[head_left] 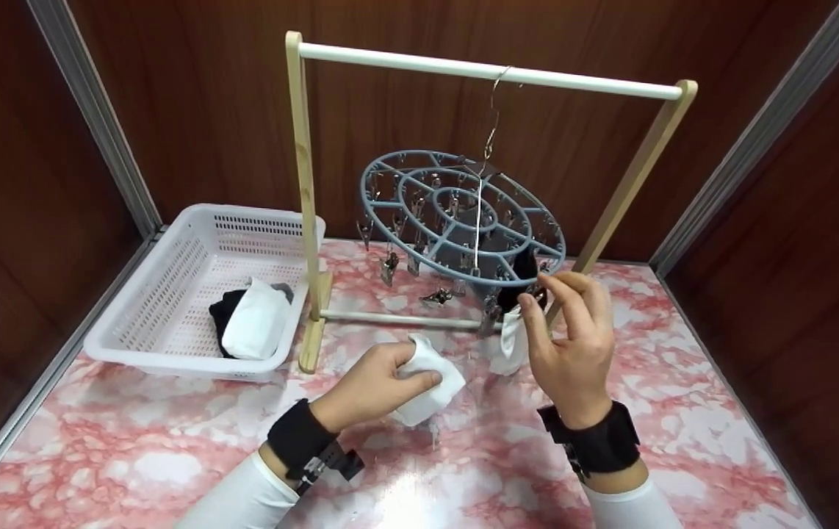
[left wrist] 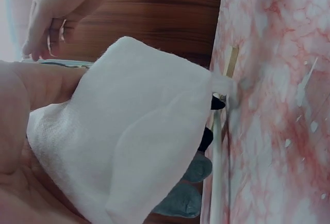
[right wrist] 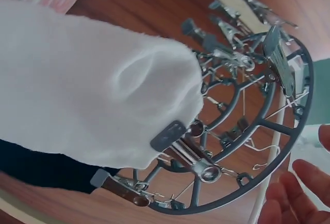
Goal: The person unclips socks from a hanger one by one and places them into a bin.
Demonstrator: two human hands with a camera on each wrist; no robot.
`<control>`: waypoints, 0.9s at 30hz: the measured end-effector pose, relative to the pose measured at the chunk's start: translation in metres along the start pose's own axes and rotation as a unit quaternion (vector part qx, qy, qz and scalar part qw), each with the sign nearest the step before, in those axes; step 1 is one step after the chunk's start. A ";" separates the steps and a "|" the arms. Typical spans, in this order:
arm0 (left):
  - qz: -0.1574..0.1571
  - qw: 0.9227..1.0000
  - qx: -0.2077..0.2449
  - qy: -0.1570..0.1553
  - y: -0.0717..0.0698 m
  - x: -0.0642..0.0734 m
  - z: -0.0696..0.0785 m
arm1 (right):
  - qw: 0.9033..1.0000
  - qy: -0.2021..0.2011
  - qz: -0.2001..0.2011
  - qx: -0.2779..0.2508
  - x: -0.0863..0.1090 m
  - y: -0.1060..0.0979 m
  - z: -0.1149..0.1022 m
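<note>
My left hand [head_left: 372, 386] holds a folded white sock [head_left: 428, 405], gripped between thumb and fingers above the table; it fills much of the left wrist view. My right hand [head_left: 580, 342] is at the near right rim of a round blue-grey clip hanger [head_left: 489, 282], its fingers bent and spread. No cloth shows in those fingers in the right wrist view. Another white sock [right wrist: 103, 90] hangs there by a metal clip [right wrist: 193, 157]. Beside it, a dark sock [right wrist: 46, 165] hangs from a second clip [right wrist: 124, 189].
A wooden rack with a white rod [head_left: 405, 60] carries the tilted hanger by a wire hook [head_left: 494, 95]. Grey socks [left wrist: 180, 201] hang farther back. At left, a white basket [head_left: 148, 294] contains a white sock [head_left: 258, 323] and black cloth [head_left: 220, 312]. Wood-grain walls enclose the table.
</note>
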State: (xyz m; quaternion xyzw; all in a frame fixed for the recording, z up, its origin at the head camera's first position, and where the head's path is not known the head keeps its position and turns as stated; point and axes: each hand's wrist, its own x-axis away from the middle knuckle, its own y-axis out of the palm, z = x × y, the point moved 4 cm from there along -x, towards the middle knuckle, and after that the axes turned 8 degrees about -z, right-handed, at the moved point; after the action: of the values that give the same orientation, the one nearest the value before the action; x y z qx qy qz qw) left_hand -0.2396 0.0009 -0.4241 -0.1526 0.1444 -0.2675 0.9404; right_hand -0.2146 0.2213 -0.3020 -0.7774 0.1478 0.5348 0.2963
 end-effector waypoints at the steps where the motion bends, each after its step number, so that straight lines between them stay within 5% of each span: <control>1: 0.003 1.000 -0.001 0.001 -0.002 0.000 0.001 | 1.000 -0.003 -0.002 0.010 0.002 0.001 0.004; 10: 0.036 0.999 0.001 0.011 -0.031 0.002 0.007 | 0.999 -0.015 -0.034 0.036 0.017 0.011 0.035; 17: 0.095 0.995 0.033 -0.006 -0.075 0.008 0.002 | 0.998 -0.013 -0.051 0.039 0.018 0.013 0.034; 23: 0.180 0.980 0.057 -0.057 -0.124 0.024 -0.008 | 0.997 -0.013 -0.060 0.038 0.019 0.014 0.033; 27: 0.233 0.967 0.006 -0.100 -0.155 0.037 -0.018 | 0.997 -0.016 -0.063 0.038 0.019 0.015 0.032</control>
State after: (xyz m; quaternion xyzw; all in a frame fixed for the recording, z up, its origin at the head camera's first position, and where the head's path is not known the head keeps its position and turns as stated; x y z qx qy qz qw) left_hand -0.2868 -0.1487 -0.3912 -0.1350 0.0791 -0.0257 0.9874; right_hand -0.2396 0.2311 -0.3324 -0.7649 0.1142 0.5213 0.3608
